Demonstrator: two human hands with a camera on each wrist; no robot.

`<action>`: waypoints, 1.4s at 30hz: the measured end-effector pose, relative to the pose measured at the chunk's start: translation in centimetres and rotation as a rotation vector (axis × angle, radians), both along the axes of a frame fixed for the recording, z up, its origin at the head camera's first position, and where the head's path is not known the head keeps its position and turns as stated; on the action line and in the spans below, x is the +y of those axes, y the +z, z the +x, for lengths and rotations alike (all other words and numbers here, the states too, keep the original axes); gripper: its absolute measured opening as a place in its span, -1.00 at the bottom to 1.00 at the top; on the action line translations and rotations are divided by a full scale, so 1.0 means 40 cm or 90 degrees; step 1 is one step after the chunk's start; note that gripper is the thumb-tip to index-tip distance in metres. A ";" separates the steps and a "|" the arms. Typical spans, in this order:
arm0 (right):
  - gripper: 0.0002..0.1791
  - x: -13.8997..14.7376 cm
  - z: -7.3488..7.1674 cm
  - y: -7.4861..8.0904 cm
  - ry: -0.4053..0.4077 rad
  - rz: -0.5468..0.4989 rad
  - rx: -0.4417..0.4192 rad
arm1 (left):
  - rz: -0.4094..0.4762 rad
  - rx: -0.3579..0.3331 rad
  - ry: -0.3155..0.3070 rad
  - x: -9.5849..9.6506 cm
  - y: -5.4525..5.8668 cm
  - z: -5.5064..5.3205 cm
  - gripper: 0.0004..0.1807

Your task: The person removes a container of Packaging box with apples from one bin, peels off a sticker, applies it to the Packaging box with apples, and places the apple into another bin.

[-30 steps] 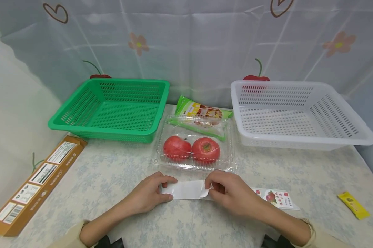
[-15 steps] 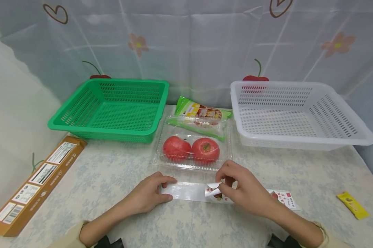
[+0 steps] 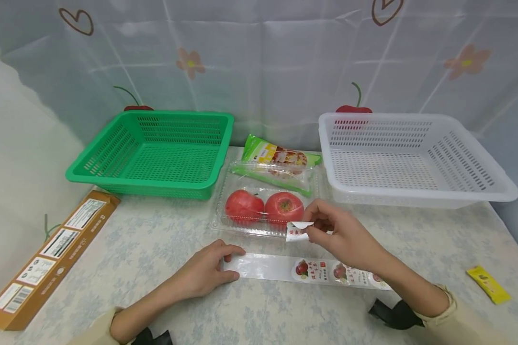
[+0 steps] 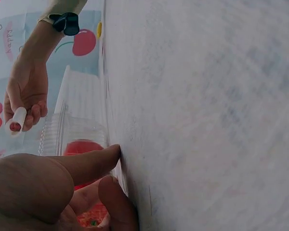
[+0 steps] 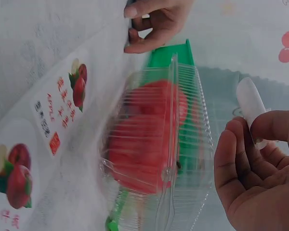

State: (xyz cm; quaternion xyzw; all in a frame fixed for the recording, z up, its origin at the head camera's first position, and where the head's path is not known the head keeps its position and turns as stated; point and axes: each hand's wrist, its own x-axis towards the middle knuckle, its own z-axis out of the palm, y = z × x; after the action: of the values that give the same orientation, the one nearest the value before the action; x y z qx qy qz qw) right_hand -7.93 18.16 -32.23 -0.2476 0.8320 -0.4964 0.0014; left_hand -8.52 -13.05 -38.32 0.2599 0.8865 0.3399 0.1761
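A strip of apple stickers (image 3: 259, 267) lies flat on the table, its left part bare glossy backing. My left hand (image 3: 207, 269) presses that left end down, thumb at the near edge and index finger at the far edge, a gap between them. My right hand (image 3: 343, 235) pinches a peeled sticker (image 3: 297, 232) between thumb and fingers, raised above the strip. The sticker curls in the right wrist view, its white side showing. In the head view it overlaps the front edge of a clear plastic clamshell box (image 3: 229, 225) with two red apples (image 3: 285, 207) inside.
Behind the box lies a green food packet (image 3: 285, 158). A green basket (image 3: 155, 184) stands at the back left and a white basket (image 3: 414, 194) at the back right. A long brown carton (image 3: 54, 258) lies left, a small yellow packet (image 3: 488, 284) right.
My right hand has peeled a sticker off the strip and lifted it away toward the clamshell box. The left hand stays in place on the strip's end.
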 end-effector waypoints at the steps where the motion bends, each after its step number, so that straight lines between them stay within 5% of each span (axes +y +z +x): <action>1: -0.78 -0.002 -0.012 0.004 -0.003 -0.002 0.004 | -0.003 -0.003 -0.001 0.000 0.001 0.000 -0.53; 13: -0.77 -0.075 -0.160 0.020 -0.066 0.010 0.011 | -0.035 0.000 -0.018 0.000 0.003 0.001 -0.45; 27: -0.76 -0.121 -0.197 -0.010 -0.071 0.091 0.022 | -0.047 0.013 -0.004 0.000 0.007 0.005 -0.41; 31: -0.74 -0.122 -0.194 -0.016 -0.061 0.111 0.032 | -0.005 0.061 0.024 0.001 0.009 0.007 -0.45; 37: -0.69 -0.120 -0.195 -0.023 -0.057 0.123 0.044 | 0.131 0.180 0.065 0.008 0.021 -0.001 -0.58; 42: -0.60 -0.119 -0.198 -0.024 -0.049 0.122 0.043 | 0.118 0.332 0.151 0.005 0.047 -0.031 -0.39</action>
State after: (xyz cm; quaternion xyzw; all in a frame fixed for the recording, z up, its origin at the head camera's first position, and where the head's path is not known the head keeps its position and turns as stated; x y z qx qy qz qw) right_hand -15.86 13.41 -33.17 -0.2307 0.8840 -0.4059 -0.0219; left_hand -9.75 -12.83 -36.46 0.2482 0.8912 0.3593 -0.1225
